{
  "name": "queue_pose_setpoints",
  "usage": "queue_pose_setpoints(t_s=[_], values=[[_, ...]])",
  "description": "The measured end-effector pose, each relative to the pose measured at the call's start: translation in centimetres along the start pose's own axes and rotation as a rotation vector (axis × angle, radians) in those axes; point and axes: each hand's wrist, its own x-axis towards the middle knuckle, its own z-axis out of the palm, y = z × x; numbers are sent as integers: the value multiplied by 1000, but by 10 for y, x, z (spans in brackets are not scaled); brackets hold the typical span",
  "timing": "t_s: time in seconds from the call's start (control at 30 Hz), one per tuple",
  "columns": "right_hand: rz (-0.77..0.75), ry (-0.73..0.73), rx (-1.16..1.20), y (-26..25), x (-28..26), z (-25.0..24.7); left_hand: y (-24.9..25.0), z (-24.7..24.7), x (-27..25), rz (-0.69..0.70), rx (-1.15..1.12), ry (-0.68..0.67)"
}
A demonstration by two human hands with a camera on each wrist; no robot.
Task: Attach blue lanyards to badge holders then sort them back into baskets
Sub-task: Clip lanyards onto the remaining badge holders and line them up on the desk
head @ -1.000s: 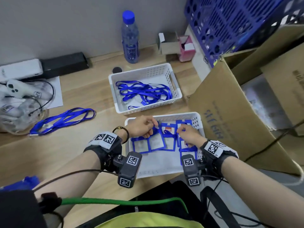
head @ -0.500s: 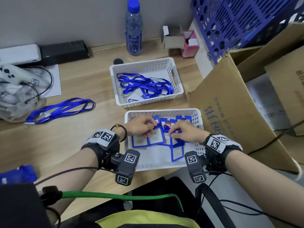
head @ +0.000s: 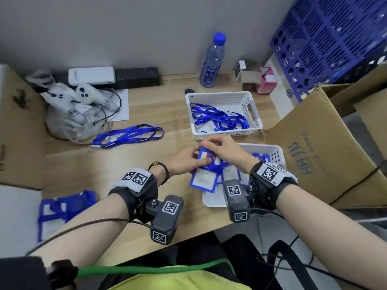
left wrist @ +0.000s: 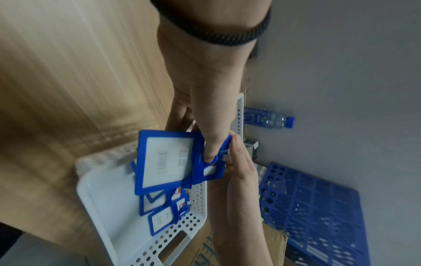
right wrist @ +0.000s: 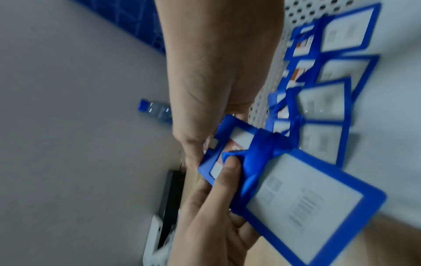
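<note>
Both hands hold blue-framed badge holders (head: 203,179) above the left rim of the near white basket (head: 277,152). My left hand (head: 201,162) pinches them at the top, its thumb (left wrist: 210,153) pressed on a blue strap loop. My right hand (head: 217,146) grips the upper edge from the far side, seen close in the right wrist view (right wrist: 200,144). Two holders overlap there: one with a red mark (right wrist: 230,144), one with a barcode card (right wrist: 303,203). Several more holders (left wrist: 164,219) lie in the near basket. The far basket (head: 225,98) holds blue lanyards (head: 217,119).
A loose blue lanyard (head: 129,135) lies on the wooden table at left. More blue holders (head: 56,212) sit at the near left edge. A water bottle (head: 212,59) stands by the wall. A cardboard box (head: 326,155) and a blue crate (head: 335,38) close the right side.
Both hands have come up and left out of the near basket with the badge holders between them. Earlier they were sorting holders flat on the basket floor.
</note>
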Motion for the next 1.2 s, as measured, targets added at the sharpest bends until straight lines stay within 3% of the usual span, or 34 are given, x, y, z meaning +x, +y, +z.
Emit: queue_pose_setpoints(t_s=[0.13, 0.23, 0.37, 0.63, 0.77, 0.87, 0.93, 1.03, 1.2], values=[[64, 50, 24, -27, 3, 60, -26, -39, -45, -44, -65, 171], [164, -112, 102, -38, -3, 96, -42, -66, -70, -58, -148, 330], [129, -267, 110, -45, -11, 123, -56, -86, -89, -99, -170, 477], [94, -196, 77, -43, -2, 123, -57, -90, -91, -154, -103, 521], [119, -180, -5, -35, 12, 107, -50, -85, -83, -185, -150, 655], [126, -202, -51, -34, 22, 91, -39, -82, -78, -75, 22, 709], [121, -234, -82, -36, 27, 83, -32, -80, -74, -26, 189, 640], [51, -342, -83, -41, 33, 76, -26, -74, -67, -18, 409, 558], [-58, -485, -155, -46, 39, 73, -21, -67, -67, -74, 498, 675]])
